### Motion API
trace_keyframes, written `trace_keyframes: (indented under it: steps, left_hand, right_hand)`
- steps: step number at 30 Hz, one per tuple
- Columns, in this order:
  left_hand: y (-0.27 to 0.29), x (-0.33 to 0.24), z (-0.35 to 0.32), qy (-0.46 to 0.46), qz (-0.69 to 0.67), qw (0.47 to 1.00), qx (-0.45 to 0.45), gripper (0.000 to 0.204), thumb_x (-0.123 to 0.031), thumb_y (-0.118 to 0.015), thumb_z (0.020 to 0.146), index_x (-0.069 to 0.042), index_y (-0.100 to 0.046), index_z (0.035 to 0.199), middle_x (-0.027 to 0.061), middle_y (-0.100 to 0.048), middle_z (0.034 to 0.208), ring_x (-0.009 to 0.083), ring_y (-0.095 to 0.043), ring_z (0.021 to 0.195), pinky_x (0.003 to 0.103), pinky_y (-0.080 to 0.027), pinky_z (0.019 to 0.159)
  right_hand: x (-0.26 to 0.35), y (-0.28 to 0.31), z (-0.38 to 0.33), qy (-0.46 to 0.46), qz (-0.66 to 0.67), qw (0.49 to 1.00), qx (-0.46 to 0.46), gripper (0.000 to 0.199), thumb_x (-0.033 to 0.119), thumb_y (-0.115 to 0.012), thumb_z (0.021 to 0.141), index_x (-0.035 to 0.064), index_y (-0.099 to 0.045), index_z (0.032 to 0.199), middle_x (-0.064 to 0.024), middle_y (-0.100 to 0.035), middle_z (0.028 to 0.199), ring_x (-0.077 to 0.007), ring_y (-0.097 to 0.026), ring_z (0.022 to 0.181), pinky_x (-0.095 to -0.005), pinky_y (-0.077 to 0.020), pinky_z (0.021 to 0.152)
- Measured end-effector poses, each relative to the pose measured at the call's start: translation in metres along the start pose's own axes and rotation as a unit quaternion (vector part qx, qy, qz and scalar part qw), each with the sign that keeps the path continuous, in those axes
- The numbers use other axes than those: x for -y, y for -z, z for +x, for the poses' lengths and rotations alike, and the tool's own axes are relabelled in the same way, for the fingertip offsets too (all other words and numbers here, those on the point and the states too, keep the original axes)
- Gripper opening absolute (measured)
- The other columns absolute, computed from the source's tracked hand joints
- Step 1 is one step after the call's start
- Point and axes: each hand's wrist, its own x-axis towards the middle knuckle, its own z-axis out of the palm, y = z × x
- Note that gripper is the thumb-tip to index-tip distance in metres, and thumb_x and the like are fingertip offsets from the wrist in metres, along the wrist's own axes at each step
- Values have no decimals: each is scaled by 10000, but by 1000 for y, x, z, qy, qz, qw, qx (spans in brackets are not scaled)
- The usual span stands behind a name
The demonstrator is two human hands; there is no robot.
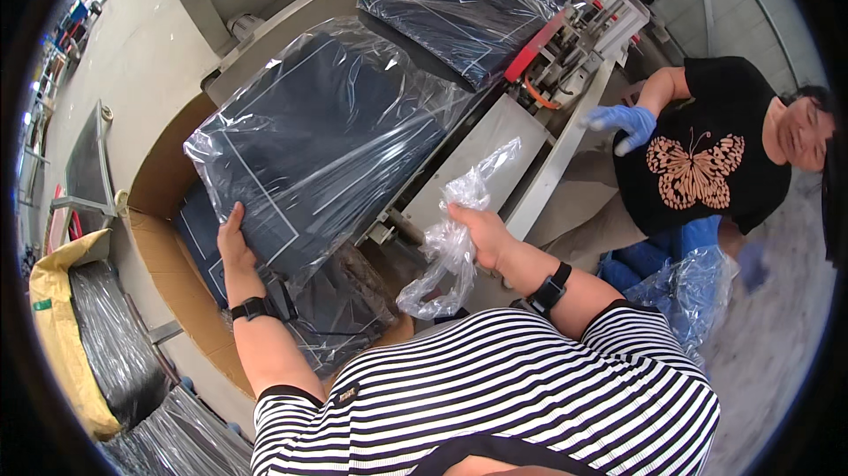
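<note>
Head view: both bare hands are out in front of the person's striped shirt (pixel 495 370), with a dark strap on each wrist. The left hand (pixel 235 246) is at the near left edge of a large dark blue package (pixel 327 136) in loose clear plastic, touching it or just beside it. One finger of that hand points up along the edge; whether the others pinch the wrap cannot be told. The right hand (pixel 481 236) has its fingers closed around a crumpled length of clear plastic (pixel 459 246), whose ends stick out above and below the grip.

The large package lies flat and slantwise, its left end above an open cardboard box (pixel 163 242) where more dark goods (pixel 199 224) show. Beyond it, a second wrapped dark package (pixel 459 12) rests near a metal machine (pixel 583 43) with a red bar (pixel 536 45). A flat metal panel (pixel 486 154) sits between the large package and a pale rail (pixel 565 154).

At right stands a co-worker (pixel 707 158) in a black shirt with a butterfly print, one blue-gloved hand (pixel 625 125) raised near the rail. Blue items in clear plastic (pixel 676 273) are below. At lower left is a yellow sack (pixel 66 343) beside shiny plastic sheeting (pixel 119 335).
</note>
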Motion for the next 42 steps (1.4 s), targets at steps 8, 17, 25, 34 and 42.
trace_keyframes:
  steps: [8,17,25,34,42]
  left_hand:
    - [19,-79,-96,-87,-34,993,71,324,-119,-573,914,45,-534,1190,169,-648,1065,311,-672,871,434,-580,754]
    - [52,-146,-207,-128,18,990,50,306,-132,-510,946,61,-541,1182,199,-654,1057,308,-675,903,435,-565,807]
    - [66,-138,-218,-78,35,996,42,160,-54,-579,889,33,-602,1022,132,-680,873,233,-687,723,346,-589,668]
    - [124,-102,-254,-16,-52,994,95,307,-107,-557,906,57,-526,1164,201,-660,995,301,-688,820,400,-591,707]
    - [385,48,-303,143,345,905,-203,535,-193,-617,919,-2,-401,1369,140,-588,1232,254,-576,1093,414,-478,911]
  right_hand:
    - [-7,0,0,25,-28,999,32,258,175,-589,924,13,-571,1125,-86,-638,951,-226,-646,823,-402,-544,750]
    - [7,5,5,77,-52,995,33,319,211,-587,927,9,-540,1169,-124,-637,1030,-278,-650,892,-450,-544,792]
    - [28,-6,-30,66,-45,996,33,337,177,-590,923,-26,-537,1186,-152,-637,1042,-296,-656,906,-450,-549,785]
    - [34,-18,-54,88,-47,995,31,262,198,-583,928,15,-554,1113,-143,-645,971,-297,-654,870,-468,-547,779]
    - [29,-34,-53,96,-88,991,29,265,197,-593,922,25,-554,1120,-140,-636,1010,-301,-643,914,-463,-533,823]
